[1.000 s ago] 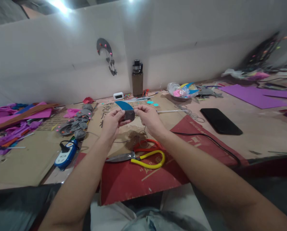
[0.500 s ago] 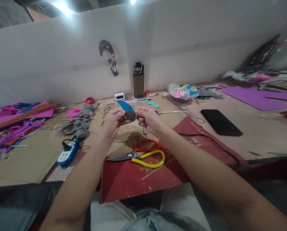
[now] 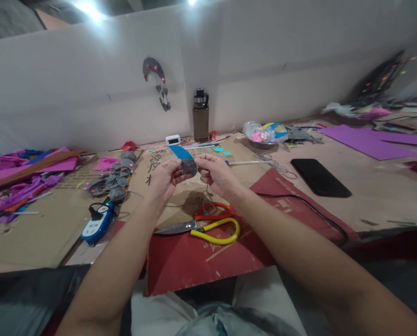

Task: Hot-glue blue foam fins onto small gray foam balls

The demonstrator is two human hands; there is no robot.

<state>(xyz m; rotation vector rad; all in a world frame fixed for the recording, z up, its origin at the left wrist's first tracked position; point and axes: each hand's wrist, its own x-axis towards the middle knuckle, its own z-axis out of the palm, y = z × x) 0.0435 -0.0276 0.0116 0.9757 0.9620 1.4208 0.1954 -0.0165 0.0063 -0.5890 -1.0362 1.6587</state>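
A blue crescent-shaped piece (image 3: 180, 152) points up and to the left, its lower part covered by grey yarn (image 3: 188, 166) wound around it. My left hand (image 3: 167, 177) pinches this piece from the left side, thumb in front. At its right edge the fingers of my right hand (image 3: 213, 173) are closed on the yarn, and a thin strand hangs below them. Beneath my hands lie scissors (image 3: 215, 232) with one red and one yellow handle, blades pointing left, on a red board (image 3: 184, 266).
Behind stand a brown bottle (image 3: 200, 122) and a small white clock (image 3: 173, 140). A blue-and-white power strip (image 3: 98, 224) and grey yarn pieces (image 3: 117, 179) lie left. To the right are a black phone (image 3: 320, 177), purple sheets (image 3: 369, 142) and a bowl (image 3: 264, 143) of coloured pieces.
My hands stay nearly in place around the blue piece, with only a slight shift of the fingers and wrapped part. The view has moved very slightly.
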